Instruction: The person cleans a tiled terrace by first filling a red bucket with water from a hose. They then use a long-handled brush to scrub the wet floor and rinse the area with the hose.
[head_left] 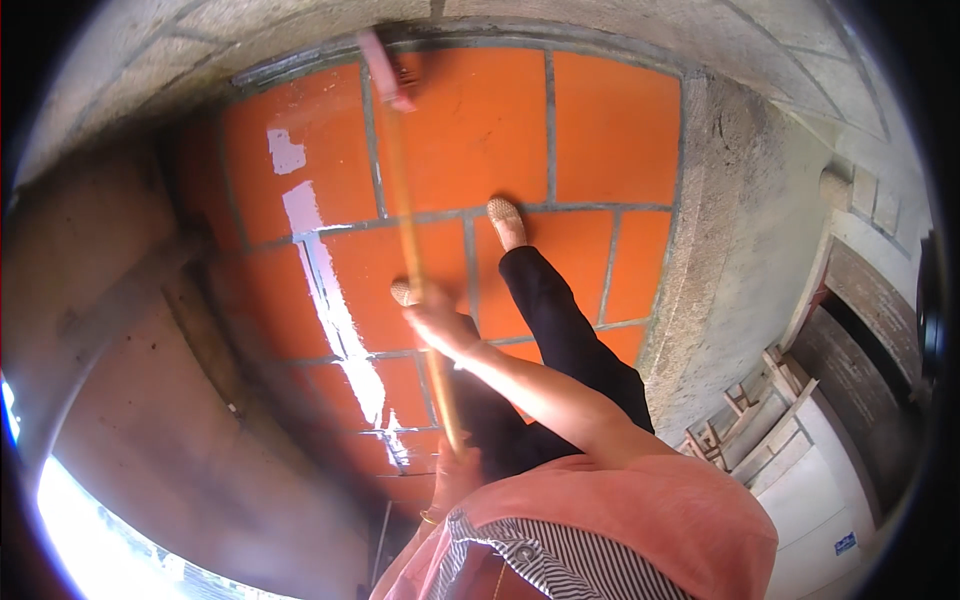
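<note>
A long-handled floor brush with a pink head point(386, 72) stretches away from me over orange floor tiles point(470, 130). Its wooden handle point(406, 205) runs back toward my body. Closed around the middle of this handle is my right hand point(442, 325). Lower down, my left hand point(456, 475) grips the handle's near end, close to my waist. The brush head is at the far edge of the floor, by the foot of the wall, and slightly blurred. Its bristles are hard to make out.
My feet, in tan woven shoes point(507, 222), stand on the tiles near the handle. Bright shiny streaks point(335, 315) cross the floor on the left. A rough concrete ledge point(705, 200) borders the right side. Wooden pieces point(765, 415) lean by the right wall.
</note>
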